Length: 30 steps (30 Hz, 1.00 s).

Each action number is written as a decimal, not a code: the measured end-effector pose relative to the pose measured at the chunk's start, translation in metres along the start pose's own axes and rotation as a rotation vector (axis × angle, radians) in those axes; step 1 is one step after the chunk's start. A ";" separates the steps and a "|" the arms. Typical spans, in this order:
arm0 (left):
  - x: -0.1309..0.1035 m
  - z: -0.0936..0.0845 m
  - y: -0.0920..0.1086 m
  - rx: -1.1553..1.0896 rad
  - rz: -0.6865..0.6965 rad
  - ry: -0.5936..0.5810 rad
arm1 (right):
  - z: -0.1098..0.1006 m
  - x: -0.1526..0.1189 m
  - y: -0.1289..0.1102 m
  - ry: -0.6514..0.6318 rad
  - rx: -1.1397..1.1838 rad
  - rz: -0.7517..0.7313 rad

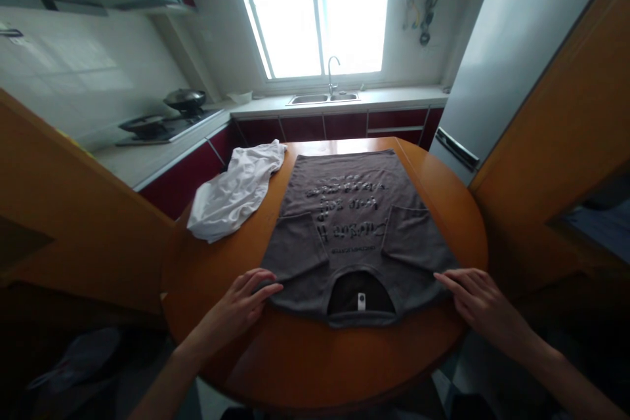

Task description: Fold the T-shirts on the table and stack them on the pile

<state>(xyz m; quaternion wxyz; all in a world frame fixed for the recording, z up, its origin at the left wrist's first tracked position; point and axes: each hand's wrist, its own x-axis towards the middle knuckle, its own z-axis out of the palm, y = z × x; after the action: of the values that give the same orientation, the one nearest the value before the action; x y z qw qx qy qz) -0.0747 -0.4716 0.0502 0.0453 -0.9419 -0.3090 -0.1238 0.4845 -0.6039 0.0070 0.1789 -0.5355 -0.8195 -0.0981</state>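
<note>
A dark grey T-shirt lies spread flat on the round wooden table, its neckline toward me and its hem at the far side. Dark lettering, upside down from here, runs across the chest, and a small white label shows inside the collar. Both sleeves are folded inward over the front. My left hand pinches the shirt's left shoulder edge between thumb and fingers. At the opposite shoulder edge, my right hand grips the fabric in the same way.
A crumpled white garment lies at the table's left edge. Beyond stand a counter with a sink, a stove with a wok at left, and a tall fridge at right. Wooden panels flank the table.
</note>
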 end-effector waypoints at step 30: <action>-0.016 0.010 -0.027 -0.146 0.053 0.086 | 0.002 -0.012 0.023 0.100 0.085 0.040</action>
<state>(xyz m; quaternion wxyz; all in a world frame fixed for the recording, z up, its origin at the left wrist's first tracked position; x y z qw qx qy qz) -0.1006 -0.4574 0.0366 -0.0071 -0.9444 -0.2718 -0.1849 0.5097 -0.6036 -0.0009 0.2443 -0.5381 -0.8021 -0.0861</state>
